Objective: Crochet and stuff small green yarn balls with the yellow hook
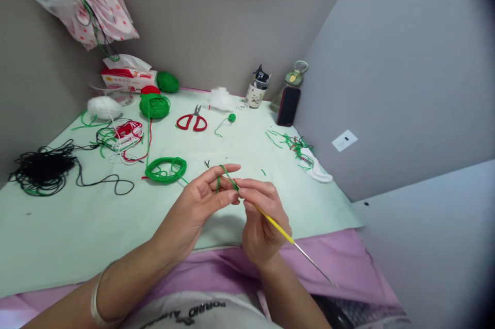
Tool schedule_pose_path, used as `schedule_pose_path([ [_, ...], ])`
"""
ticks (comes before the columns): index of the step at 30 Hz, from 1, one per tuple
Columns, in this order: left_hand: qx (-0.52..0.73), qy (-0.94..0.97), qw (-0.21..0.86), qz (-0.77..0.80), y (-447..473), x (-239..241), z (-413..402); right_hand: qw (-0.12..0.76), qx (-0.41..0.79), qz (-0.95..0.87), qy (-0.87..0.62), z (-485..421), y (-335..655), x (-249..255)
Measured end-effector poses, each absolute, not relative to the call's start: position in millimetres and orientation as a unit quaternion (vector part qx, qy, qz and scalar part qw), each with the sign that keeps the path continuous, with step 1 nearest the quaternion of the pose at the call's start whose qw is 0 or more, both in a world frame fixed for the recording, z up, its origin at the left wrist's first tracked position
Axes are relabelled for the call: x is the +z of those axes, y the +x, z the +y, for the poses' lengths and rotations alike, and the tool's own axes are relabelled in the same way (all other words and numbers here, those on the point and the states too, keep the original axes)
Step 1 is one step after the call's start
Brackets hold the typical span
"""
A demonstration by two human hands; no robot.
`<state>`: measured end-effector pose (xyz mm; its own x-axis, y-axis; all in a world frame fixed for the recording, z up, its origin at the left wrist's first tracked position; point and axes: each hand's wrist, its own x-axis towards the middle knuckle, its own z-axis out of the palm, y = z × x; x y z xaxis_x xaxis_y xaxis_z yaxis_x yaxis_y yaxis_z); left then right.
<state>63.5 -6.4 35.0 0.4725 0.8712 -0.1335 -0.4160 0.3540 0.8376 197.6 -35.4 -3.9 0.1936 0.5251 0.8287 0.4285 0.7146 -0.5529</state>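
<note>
My right hand (266, 215) grips a crochet hook (276, 224) with a yellow handle; its bare metal end points down to the right. Green yarn (228, 174) loops over the raised index finger of my left hand (203, 197). The left thumb and a finger pinch a small green crocheted piece (236, 191), mostly hidden by the fingertips. Both hands meet there, above the front of the table, with the hook's tip at the piece. A loose coil of green yarn (166, 170) lies just beyond my left hand, its strand running toward it.
Red-handled scissors (192, 119), a green yarn ball (154, 105), white yarn (104, 108) and tangled black cord (44, 166) lie on the pale green cloth (116, 226). A phone (289, 106) leans against a bottle (295, 77) at the back right. Yarn scraps (297, 146) lie beside the right wall.
</note>
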Motion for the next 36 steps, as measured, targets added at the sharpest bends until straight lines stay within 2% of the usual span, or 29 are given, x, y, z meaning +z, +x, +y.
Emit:
schedule_pose_path([
  [4,0.427,0.36,0.775,0.296,61.8,34.8,-4.4,0.677,0.085,-0.618,-0.391,-37.8,197.5,-2.6],
  [10,0.449,0.389,0.74,0.316,56.4,34.9,-2.2,0.704,0.298,-0.542,-0.347,-34.0,202.6,3.9],
  [12,0.46,0.407,0.72,0.324,54.6,32.7,-1.7,0.694,0.324,-0.543,-0.344,-33.4,206.0,6.5],
  [15,0.475,0.44,0.688,0.329,53.4,28.1,-1.6,0.665,0.263,-0.596,-0.366,-35.9,211.0,8.6],
  [18,0.49,0.456,0.665,0.33,55.5,25.8,-3.4,0.596,0.111,-0.692,-0.392,-39.6,213.6,5.4],
  [22,0.458,0.358,0.751,0.311,59.6,27.7,-4.7,0.524,-0.069,-0.741,-0.414,-40.4,212.0,-2.6],
  [25,0.416,0.289,0.809,0.297,59.2,27.5,-1.8,0.584,-0.008,-0.701,-0.41,-38.3,209.8,-2.1],
  [28,0.426,0.295,0.802,0.297,57.7,25.8,0.3,0.672,0.147,-0.606,-0.4,-35.7,208.0,3.4],
  [30,0.435,0.322,0.789,0.29,58.0,25.6,-0.8,0.684,0.211,-0.581,-0.389,-33.9,206.9,6.5],
  [36,0.45,0.372,0.752,0.306,62.3,28.3,-5.6,0.673,0.216,-0.593,-0.385,-32.1,205.3,4.8],
])
